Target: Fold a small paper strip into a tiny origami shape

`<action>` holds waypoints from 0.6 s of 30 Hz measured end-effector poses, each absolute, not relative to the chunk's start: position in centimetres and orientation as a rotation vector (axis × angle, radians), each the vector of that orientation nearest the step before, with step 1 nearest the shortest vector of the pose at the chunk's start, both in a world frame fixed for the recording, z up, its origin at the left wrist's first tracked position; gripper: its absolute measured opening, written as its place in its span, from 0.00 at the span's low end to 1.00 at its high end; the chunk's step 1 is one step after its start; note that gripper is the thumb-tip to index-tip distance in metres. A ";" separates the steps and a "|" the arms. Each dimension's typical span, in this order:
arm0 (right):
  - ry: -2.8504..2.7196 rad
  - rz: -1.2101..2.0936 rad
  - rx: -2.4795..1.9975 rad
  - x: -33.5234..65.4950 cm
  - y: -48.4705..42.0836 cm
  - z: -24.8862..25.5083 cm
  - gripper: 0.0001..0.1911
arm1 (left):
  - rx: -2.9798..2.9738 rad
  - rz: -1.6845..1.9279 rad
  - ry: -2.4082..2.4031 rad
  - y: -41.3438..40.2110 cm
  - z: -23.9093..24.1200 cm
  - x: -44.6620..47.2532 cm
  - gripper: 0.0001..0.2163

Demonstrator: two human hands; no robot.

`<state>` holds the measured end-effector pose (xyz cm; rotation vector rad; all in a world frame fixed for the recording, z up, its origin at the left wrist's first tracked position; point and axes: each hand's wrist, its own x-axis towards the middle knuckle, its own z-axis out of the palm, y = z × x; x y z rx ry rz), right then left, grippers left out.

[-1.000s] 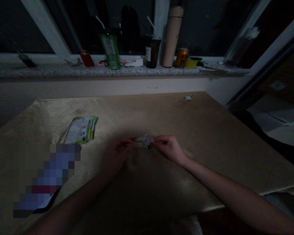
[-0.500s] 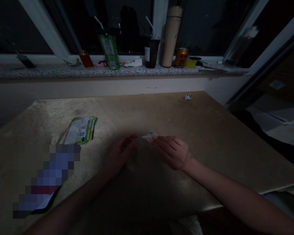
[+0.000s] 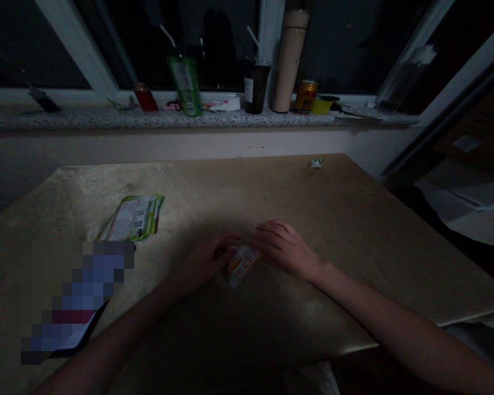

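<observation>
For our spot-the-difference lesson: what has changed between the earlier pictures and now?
The folded wrapper has turned and come nearer the person: a point faced away at first; now one faces the person. The left hand, apart from it half a second ago, is back at its left edge; the right hand is at its right side. Whether either grips it is unclear. The green packets and crumpled scrap stayed put.

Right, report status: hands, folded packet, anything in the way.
Left hand and right hand at folded packet, grips unclear. Printed side showing, roughly triangular. Green packets off left, apart from both hands.
</observation>
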<state>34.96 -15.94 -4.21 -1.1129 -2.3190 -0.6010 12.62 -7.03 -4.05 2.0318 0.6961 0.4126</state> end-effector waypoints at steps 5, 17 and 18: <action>-2.400 -0.562 -1.040 35.8 -15.6 -4.9 0.10 | 2.352 0.448 0.808 -7.0 -4.3 12.9 0.13; -2.413 -0.445 -1.296 35.0 -16.1 -5.5 0.10 | 2.653 0.373 0.813 -8.8 -4.5 12.7 0.11; -2.406 -0.428 -1.296 35.0 -16.2 -5.4 0.10 | 2.637 0.381 0.819 -8.7 -4.7 12.7 0.11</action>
